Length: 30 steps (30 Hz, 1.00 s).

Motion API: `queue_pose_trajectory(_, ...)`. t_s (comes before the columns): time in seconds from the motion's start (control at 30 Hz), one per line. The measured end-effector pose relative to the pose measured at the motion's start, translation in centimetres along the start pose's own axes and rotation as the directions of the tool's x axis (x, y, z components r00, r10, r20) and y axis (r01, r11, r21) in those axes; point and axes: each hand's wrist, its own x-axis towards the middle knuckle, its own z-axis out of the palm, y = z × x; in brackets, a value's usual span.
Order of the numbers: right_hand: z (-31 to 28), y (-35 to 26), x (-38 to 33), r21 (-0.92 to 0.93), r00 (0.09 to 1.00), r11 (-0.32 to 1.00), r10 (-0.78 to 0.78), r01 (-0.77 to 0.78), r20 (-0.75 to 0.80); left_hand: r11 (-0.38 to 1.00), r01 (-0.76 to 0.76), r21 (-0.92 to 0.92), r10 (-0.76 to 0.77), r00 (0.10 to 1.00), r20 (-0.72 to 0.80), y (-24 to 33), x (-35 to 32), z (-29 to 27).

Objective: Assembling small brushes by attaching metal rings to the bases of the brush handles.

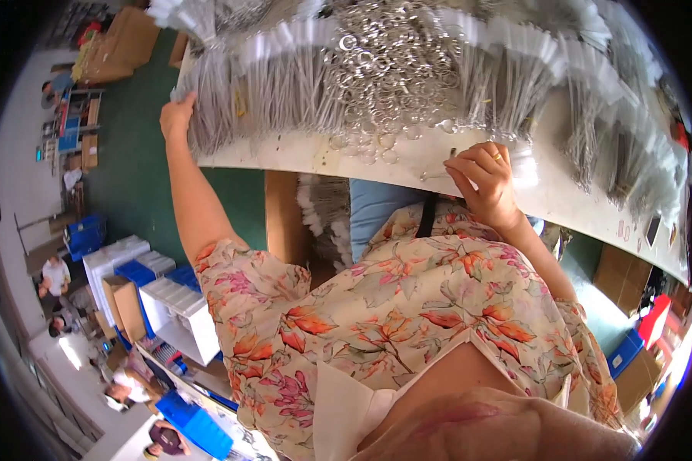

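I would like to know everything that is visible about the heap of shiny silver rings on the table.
The heap of shiny, silver-coloured round rings looks metallic. Its many small hoops lie loose, overlapping at different angles; toward the near edge of the pale, smooth-looking tabletop, it thins into scattered single rings lying roughly flat. Bundles of thin grey strands border it on its left and right. Neither the left hand nor the right hand appears to touch it.

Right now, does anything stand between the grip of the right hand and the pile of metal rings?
Nothing visible blocks it: between the right hand and the pile of metal rings are only bare tabletop and some loose rings. Grey bundles lie beside the pile.
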Motion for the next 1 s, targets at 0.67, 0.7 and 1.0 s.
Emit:
queue_pose_trajectory(0.67, -4.9, 14.6, 6.8, -0.275, 0.7, 0.648, 0.694, -0.71, -0.169, 0.545, -0.306, -0.781, 0.004, 0.932, -0.362, 7.8, -7.8, -3.1)
queue_pose_trajectory(0.7, -4.8, 14.6, 7.1, -0.243, 0.69, 0.65, 0.708, -0.72, -0.152, 0.595, -0.444, -0.67, 0.17, 0.884, -0.435, 8.8, -8.4, -3.2)
queue_pose_trajectory(1.0, -10.1, 13.7, 8.9, 0.564, 0.701, 0.734, 0.626, -0.379, -0.342, 0.68, -0.68, -0.274, 0.725, 0.678, 0.118, 15.7, -12.3, 2.2)
